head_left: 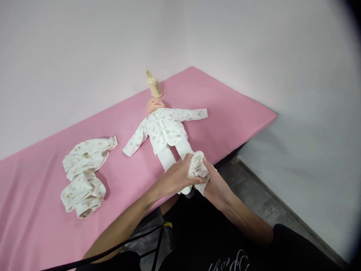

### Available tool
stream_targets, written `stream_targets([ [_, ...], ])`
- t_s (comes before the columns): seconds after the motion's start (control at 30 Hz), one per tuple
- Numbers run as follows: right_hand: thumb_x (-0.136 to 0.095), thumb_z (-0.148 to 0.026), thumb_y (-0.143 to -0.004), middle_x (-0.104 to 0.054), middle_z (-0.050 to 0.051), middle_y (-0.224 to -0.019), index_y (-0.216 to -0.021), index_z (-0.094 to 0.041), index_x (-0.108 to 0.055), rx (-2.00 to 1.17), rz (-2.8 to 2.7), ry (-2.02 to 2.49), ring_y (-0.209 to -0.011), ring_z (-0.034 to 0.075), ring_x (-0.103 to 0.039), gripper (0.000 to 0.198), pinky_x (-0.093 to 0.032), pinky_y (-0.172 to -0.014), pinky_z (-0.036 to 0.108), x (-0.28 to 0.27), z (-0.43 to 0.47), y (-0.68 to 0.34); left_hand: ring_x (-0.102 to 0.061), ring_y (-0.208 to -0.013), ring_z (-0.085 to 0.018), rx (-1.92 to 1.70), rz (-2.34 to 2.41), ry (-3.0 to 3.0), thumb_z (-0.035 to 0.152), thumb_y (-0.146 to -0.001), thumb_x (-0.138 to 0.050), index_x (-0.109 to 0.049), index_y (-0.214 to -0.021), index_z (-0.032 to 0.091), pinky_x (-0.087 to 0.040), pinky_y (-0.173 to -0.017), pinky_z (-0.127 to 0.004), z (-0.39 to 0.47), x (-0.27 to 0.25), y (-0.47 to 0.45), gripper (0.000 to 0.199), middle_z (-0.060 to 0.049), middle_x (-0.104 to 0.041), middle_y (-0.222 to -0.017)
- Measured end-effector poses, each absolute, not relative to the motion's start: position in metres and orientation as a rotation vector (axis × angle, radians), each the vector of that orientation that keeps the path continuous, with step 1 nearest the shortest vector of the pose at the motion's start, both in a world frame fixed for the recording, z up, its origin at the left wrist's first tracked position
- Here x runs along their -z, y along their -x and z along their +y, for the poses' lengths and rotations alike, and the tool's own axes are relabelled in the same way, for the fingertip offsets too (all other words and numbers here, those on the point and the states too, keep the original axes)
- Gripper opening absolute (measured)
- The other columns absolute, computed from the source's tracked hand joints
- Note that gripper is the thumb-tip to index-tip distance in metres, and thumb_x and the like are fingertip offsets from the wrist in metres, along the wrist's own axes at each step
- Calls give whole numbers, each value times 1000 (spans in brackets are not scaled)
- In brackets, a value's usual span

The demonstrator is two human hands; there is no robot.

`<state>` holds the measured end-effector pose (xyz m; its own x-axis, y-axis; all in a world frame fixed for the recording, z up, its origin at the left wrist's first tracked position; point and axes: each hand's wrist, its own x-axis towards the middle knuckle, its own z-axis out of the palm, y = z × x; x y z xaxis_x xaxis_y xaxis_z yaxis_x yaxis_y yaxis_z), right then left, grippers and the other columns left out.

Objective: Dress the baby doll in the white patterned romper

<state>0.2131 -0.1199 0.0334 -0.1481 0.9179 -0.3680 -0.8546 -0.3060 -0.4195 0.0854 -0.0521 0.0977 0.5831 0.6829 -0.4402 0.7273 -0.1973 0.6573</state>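
Note:
A baby doll (155,105) lies face up, dressed in a white printed baby jacket (166,130) with its sleeves spread wide. Its white legs (167,157) point toward me. Near the feet, a bunched white printed baby garment (199,167) is gathered between my two hands. My left hand (180,174) grips its near-left side, fingers closed on the cloth. From the right, my right hand (216,186) holds the other side, with some fabric around the fingers. The bunched cloth and my hands hide part of the doll's lower legs.
A pink-covered table (225,109) stands against pale walls. At the doll's head is a cream pump bottle (155,86). Another crumpled printed baby garment (86,175) lies to the left. A black cord (121,244) crosses my left forearm. Grey floor (262,203) shows beyond the table's right edge.

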Motion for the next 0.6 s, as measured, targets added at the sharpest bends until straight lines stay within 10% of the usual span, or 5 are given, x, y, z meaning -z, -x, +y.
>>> stream_targets([
  [0.6, -56, -43, -98, -64, 4, -126, -135, -24, -57, -1761, -181, 607, -121, 22, -57, 42, -48, -104, 39, -37, -125, -212, -57, -93, -19, -87, 938, -1779, 31, -84, -57, -48, -112, 19, -47, -75, -29, -21, -90, -70, 32, -4, -57, -103],
])
